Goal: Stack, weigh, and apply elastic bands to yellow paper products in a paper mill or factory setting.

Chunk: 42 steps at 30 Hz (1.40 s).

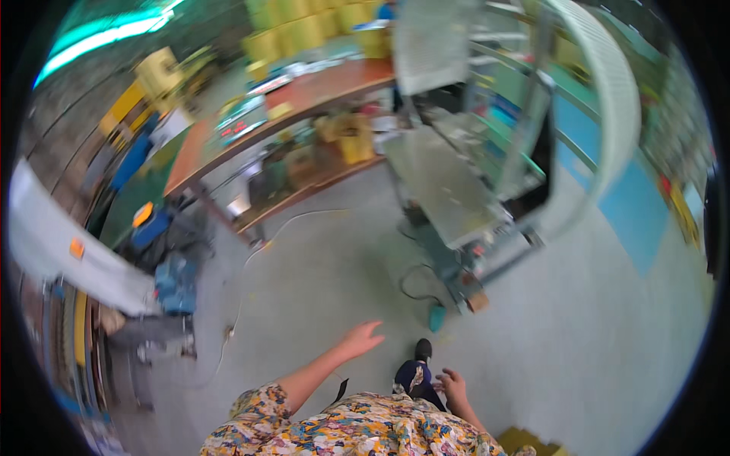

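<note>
My left hand (360, 340) is stretched out over the grey floor (304, 266), its fingers extended and nothing in them. Lower and to the right, my right hand (454, 386) hangs beside my leg with its fingers a little bent and apart, and I see nothing in it. Neither hand touches anything. My dark shoe (423, 349) shows between them on the floor. Nearest in front of the hands is a teal foot pedal (436, 318) on a dark cable, at the base of a machine with a worn metal table (449, 186).
A brown workbench (327, 93) with a lit digital scale (242, 121) stands ahead to the left, yellow containers (281, 42) behind it. A white cable (242, 292) crosses the floor. A blue motor (176, 283) is at the left. A pale curved chute (620, 106) rises at the right.
</note>
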{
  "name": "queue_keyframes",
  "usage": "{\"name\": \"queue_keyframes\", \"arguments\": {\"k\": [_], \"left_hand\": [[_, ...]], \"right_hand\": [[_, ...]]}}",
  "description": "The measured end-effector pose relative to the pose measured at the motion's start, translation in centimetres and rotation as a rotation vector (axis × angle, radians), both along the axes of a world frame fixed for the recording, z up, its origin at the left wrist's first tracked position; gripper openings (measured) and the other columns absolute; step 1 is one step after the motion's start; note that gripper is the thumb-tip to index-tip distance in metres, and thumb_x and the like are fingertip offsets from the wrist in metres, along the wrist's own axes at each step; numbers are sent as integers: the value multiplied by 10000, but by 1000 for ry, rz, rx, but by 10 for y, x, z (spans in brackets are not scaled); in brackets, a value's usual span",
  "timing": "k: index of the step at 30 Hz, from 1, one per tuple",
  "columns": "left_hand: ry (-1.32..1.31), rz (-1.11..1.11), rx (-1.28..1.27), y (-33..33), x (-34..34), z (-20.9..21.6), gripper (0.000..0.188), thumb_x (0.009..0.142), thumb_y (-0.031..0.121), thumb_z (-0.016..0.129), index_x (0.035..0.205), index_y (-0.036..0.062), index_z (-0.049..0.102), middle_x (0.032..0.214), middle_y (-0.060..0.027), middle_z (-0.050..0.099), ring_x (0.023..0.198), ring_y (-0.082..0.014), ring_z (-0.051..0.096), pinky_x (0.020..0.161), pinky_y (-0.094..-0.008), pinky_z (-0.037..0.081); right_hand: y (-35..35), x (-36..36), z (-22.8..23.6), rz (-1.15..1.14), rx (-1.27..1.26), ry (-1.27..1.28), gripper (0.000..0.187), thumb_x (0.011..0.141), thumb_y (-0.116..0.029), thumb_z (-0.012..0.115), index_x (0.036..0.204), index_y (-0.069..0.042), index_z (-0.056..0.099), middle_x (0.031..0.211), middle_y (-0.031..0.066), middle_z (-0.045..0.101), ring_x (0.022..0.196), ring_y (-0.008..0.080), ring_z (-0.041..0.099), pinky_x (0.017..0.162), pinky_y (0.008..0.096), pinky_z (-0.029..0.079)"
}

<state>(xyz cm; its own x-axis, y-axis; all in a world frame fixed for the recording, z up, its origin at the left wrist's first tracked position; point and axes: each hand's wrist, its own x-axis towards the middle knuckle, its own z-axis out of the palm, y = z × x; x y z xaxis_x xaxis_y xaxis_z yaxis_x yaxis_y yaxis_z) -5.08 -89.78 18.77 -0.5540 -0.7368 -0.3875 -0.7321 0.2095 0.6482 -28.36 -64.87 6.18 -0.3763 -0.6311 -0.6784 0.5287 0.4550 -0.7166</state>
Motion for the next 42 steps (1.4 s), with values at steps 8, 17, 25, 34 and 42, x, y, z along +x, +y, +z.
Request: {"name": "queue_keyframes", "arguments": {"k": [8,17,25,34,42], "left_hand": [[-223,284,-69,-121,181,-44,494,892,395,603,1230,35,597,1237,-207,611,1106,-366,601,932,-451,486],[241,1195,486,-149,316,-84,375,879,399,636,1093,93,669,940,-47,691,822,-161,634,719,-335,511],[50,1060,149,-407,444,-79,302,906,300,604,1056,46,668,856,-41,674,705,-143,626,619,-301,511],[636,695,-140,-720,388,171,207,974,172,555,1014,-8,649,950,-63,680,786,-135,648,739,-279,533],[703,658,-317,-964,314,239,212,941,191,582,1016,3,643,897,-60,661,737,-130,635,598,-257,486]], "right_hand": [[-240,31,-31,519,114,129,397,875,-101,584,1233,69,573,1044,194,689,775,248,690,629,319,536],[-548,140,38,1151,-69,350,362,876,-174,600,1169,31,652,957,108,717,772,169,677,664,289,525],[-735,309,46,1067,-122,252,361,891,-211,614,1182,-1,652,1022,98,706,820,167,666,725,302,537],[-917,372,145,1052,-448,97,281,905,-193,592,1096,1,662,935,61,684,757,129,648,689,289,534],[-1201,313,244,472,-844,634,308,898,-160,570,1136,15,657,991,155,714,894,260,684,827,345,523]]}}
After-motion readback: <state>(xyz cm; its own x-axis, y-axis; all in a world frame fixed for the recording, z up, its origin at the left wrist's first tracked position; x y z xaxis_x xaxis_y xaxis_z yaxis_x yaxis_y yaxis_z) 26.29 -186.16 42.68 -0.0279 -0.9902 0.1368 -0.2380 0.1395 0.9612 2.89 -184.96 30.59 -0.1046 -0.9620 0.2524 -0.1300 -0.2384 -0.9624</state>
